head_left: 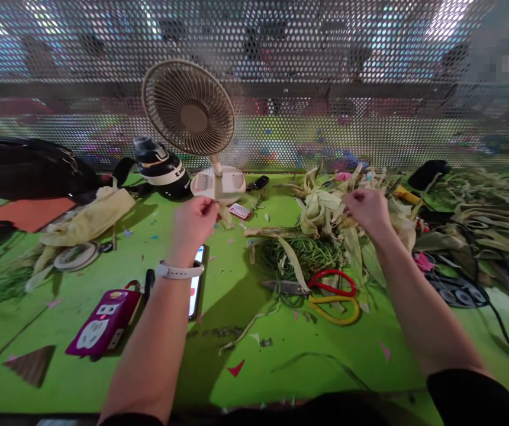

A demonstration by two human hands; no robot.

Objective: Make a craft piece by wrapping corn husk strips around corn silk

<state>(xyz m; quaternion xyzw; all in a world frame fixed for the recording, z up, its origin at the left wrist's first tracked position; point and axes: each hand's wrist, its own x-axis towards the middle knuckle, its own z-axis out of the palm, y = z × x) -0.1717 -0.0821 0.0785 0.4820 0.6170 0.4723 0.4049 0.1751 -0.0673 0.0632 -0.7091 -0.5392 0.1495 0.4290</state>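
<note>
My left hand (195,223), with a pale watch on its wrist, is pinched closed in front of the fan. A small piece of dried corn husk (225,215) shows at its fingertips. On the right, my right hand (369,211) has its fingers closed at the edge of a heap of pale corn husks (319,213), pinching a husk there. Below the heap lies a tangle of green string-like fibres (321,253). Scissors (335,299) with one red and one yellow handle rest against this tangle, blades pointing left.
A fan (187,106) and a dark bottle (161,168) stand at the back, before a perforated metal screen (290,83). A phone (196,290) and a purple power strip (106,319) lie by my left forearm. Cables (501,322) and more dried husks (480,222) are on the right.
</note>
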